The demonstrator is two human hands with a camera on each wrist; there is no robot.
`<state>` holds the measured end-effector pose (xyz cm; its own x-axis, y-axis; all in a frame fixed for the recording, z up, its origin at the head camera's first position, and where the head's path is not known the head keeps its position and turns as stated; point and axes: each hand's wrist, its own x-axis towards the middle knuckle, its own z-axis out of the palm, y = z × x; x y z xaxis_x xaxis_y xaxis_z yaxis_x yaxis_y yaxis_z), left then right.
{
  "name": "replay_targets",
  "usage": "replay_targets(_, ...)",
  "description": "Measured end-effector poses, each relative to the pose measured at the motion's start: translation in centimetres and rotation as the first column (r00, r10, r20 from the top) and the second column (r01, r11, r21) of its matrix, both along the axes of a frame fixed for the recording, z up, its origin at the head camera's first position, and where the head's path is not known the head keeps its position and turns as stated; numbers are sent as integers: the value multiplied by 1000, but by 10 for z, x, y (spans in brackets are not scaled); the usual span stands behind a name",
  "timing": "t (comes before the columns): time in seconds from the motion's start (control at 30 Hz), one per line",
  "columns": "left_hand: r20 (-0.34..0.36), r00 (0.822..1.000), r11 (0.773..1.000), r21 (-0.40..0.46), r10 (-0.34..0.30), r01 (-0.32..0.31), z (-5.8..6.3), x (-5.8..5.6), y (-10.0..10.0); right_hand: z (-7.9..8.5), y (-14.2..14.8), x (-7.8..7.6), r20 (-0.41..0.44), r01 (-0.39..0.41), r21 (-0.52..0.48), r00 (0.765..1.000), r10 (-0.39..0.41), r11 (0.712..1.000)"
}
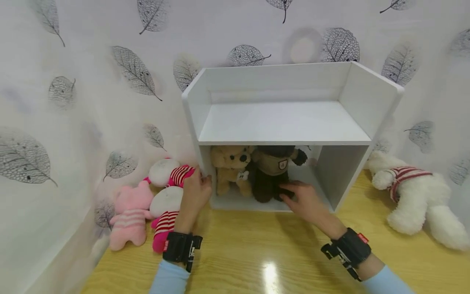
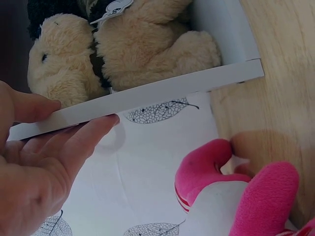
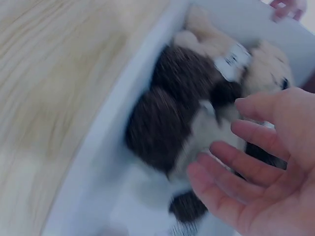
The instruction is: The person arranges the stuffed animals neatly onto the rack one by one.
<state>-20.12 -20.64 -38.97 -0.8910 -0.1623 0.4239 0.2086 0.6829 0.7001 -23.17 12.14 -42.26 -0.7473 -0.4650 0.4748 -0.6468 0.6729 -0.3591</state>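
Observation:
A white two-tier shelf [image 1: 286, 122] stands on the wooden table. My left hand [image 2: 44, 157] pinches the edge of its left side panel, thumb on the inner face and fingers on the outer. In the lower compartment a tan plush dog [image 1: 231, 167] with a white tag sits by that panel. Beside it is a dark brown plush toy [image 1: 269, 171] in an olive top, its head hidden under the upper board in the head view. My right hand [image 1: 299, 198] is at this toy's leg, with fingers loosely extended in the blurred right wrist view [image 3: 266, 167].
Left of the shelf lie a pink plush pig [image 1: 130, 216] and two white-and-pink plush toys in striped tops [image 1: 167, 212]. To the right, a white plush toy [image 1: 418, 196] with a red-striped garment lies on the table [image 1: 238, 253]. Leaf-patterned wallpaper [image 1: 92, 49] covers the wall.

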Motion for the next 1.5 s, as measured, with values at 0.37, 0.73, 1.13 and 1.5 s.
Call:
replay_targets(0.37,-28,1000,1000,-22,-12,12,0,1,3,13,124,39,-266,197,-223,930,-254,955)
replay_targets(0.73,-50,999,999,-39,8,-10,-1,0,3,15,235,47,98,766,58,634,-767,640)
replay_targets(1.13,13,1000,1000,-20,17,-17,9,-3,1,-8,258,35,283,753,194,571,-771,629)
replay_targets(1.5,15,999,1000,2,30,-30,14,-10,1,-6,255,27,315,759,162,567,-762,631)
